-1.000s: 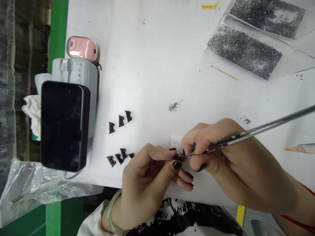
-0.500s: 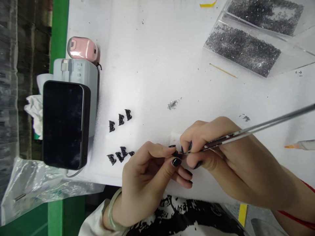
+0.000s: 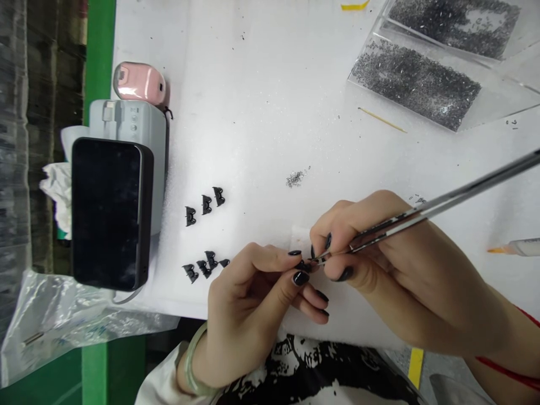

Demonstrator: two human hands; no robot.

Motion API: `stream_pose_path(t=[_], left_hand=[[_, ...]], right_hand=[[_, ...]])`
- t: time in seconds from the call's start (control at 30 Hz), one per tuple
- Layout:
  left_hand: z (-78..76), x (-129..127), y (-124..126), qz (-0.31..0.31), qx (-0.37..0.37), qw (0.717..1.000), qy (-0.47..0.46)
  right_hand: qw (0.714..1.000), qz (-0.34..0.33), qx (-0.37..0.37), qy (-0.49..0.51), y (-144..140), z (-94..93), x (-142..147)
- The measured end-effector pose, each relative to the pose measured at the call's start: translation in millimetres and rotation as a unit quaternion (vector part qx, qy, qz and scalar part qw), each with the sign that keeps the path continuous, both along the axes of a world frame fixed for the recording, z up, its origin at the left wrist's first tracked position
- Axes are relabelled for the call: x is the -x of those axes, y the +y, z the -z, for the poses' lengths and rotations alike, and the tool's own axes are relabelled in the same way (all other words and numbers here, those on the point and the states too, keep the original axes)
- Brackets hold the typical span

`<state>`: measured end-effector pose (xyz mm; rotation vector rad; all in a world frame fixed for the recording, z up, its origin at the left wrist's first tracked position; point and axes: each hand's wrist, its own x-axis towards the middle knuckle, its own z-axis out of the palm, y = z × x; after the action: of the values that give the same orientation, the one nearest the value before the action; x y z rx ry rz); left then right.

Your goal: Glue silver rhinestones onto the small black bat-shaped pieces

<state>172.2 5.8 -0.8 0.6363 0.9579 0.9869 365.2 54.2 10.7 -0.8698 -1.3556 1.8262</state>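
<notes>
Between thumb and forefinger, my left hand [image 3: 253,304] pinches a small black piece [image 3: 304,266], mostly covered by the fingertips. My right hand [image 3: 392,270] grips a pair of metal tweezers [image 3: 405,219], whose tips touch or nearly touch that piece. Left of my left hand, several small black scalloped pieces [image 3: 205,268] lie on the white padded table top [image 3: 253,67]. Three more black pieces [image 3: 206,205] sit in a slanted row above them. A little pile of tiny dark metal bits [image 3: 295,179] lies above my hands.
Clear trays of tiny dark parts [image 3: 415,84] stand at the upper right, near a thin yellow stick [image 3: 382,120]. An orange-tipped pen [image 3: 514,247] lies at the right. A phone [image 3: 107,214], a pale blue device [image 3: 145,121] and a pink case [image 3: 139,83] line the left edge.
The tweezers' rear end has swung upward and their arms look slightly further apart. My right hand has shifted and turned a little. My left hand keeps its pinch on the black piece.
</notes>
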Motion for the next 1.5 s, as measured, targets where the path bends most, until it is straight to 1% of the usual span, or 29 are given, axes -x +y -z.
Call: stream_pose_path(t=[0.13,0.3,0.47,0.67,0.8,0.97,1.17,1.3,1.5], left_hand=[[-0.5,-0.1,-0.1,0.000,-0.007,1.000,0.001],[1.0,1.3,-0.8,0.004,-0.024,1.000,0.002],[2.9,0.8,-0.2,0.004,-0.028,1.000,0.004],[1.2,1.0,-0.2,0.002,-0.021,1.000,0.000],[1.6,1.4,-0.6,0.005,-0.012,1.000,-0.002],[1.2,0.4,-0.6,0.007,-0.008,1.000,-0.006],[-0.9,-0.8,0.3,0.002,-0.002,1.000,-0.001],[-0.9,0.3,0.0,0.005,-0.008,1.000,-0.003],[-0.4,0.4,0.9,0.002,-0.020,1.000,0.005]], right_hand=[[1.000,0.001,0.001,0.000,0.3,-0.1,0.9],[1.000,0.005,-0.020,-0.005,1.1,-0.8,1.1],[1.000,0.004,-0.007,-0.008,1.4,-1.8,0.1],[1.000,-0.002,0.004,0.007,1.8,-0.3,0.7],[1.000,-0.001,-0.007,0.003,0.8,-0.4,1.0],[0.999,0.014,-0.039,-0.021,0.9,-0.6,1.2],[1.000,-0.002,0.007,-0.002,1.2,-2.1,-0.1],[1.000,-0.008,0.009,-0.011,1.9,-2.3,-0.6],[1.000,-0.005,0.023,0.009,2.4,-1.9,-0.3]])
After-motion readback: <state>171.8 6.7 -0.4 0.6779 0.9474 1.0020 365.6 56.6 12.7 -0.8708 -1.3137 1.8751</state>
